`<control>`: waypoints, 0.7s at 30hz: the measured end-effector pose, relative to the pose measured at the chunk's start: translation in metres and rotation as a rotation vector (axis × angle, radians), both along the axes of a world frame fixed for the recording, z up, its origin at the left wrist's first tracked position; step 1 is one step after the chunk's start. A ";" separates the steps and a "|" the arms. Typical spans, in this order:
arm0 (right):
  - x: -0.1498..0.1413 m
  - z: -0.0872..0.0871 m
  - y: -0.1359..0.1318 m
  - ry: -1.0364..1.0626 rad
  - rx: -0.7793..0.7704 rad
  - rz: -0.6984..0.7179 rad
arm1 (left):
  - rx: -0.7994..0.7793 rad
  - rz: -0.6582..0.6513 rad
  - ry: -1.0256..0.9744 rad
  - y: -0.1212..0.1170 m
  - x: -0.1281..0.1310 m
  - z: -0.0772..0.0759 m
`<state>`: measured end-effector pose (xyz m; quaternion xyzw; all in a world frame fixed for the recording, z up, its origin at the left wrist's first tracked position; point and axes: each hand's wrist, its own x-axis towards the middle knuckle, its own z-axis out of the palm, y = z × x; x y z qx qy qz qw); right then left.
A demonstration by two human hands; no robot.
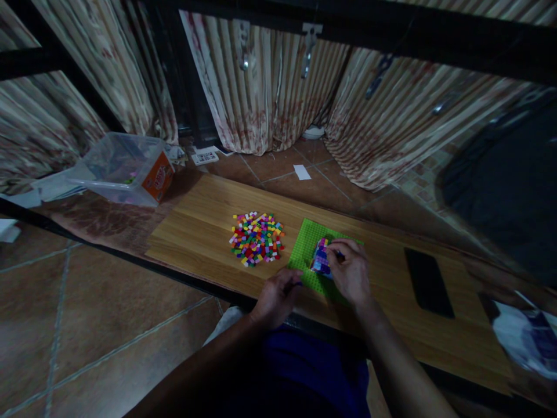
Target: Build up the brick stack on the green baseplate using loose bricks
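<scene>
A green studded baseplate [303, 239] lies on the wooden board, and a small block of blue, purple and pink toy bricks [321, 257] is built up on it. My right hand [351, 271] is over the plate, its fingers pinched at the right side of that block around what looks like a dark blue brick, mostly hidden. At the plate's near left corner my left hand [276, 295] is closed, with a small dark blue brick [298, 284] at its fingertips. Left of the plate spreads a flat pile of loose multicoloured bricks [256, 239].
A black phone [429, 283] lies on the wooden board [187, 226] to the right. A clear plastic tub [117, 168] with an orange label stands at the far left. White paper [301, 172] is on the floor behind. A plastic bag [524, 337] sits at the right edge.
</scene>
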<state>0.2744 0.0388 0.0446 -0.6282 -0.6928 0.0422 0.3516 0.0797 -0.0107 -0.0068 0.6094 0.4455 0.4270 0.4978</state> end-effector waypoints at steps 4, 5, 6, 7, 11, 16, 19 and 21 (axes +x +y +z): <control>0.001 -0.002 0.000 -0.011 0.005 -0.001 | 0.015 -0.004 -0.001 0.001 0.000 0.003; 0.001 -0.002 0.001 -0.009 0.007 -0.005 | 0.016 -0.006 -0.001 0.001 -0.001 0.004; 0.001 -0.002 0.001 -0.008 0.007 -0.006 | 0.015 -0.005 0.001 0.001 -0.001 0.004; 0.001 -0.002 0.001 -0.006 0.006 -0.006 | 0.014 -0.007 0.006 0.001 -0.001 0.004; 0.000 0.000 0.001 -0.004 -0.006 -0.011 | 0.008 -0.005 0.023 0.001 0.000 0.004; -0.001 0.004 0.001 0.043 -0.018 0.007 | -0.025 0.011 -0.013 0.002 0.000 0.004; -0.001 0.005 -0.004 0.090 0.019 -0.002 | -0.046 0.025 -0.027 0.002 0.000 0.005; -0.003 0.005 -0.012 0.112 0.055 -0.022 | -0.056 0.030 -0.044 0.002 0.001 0.005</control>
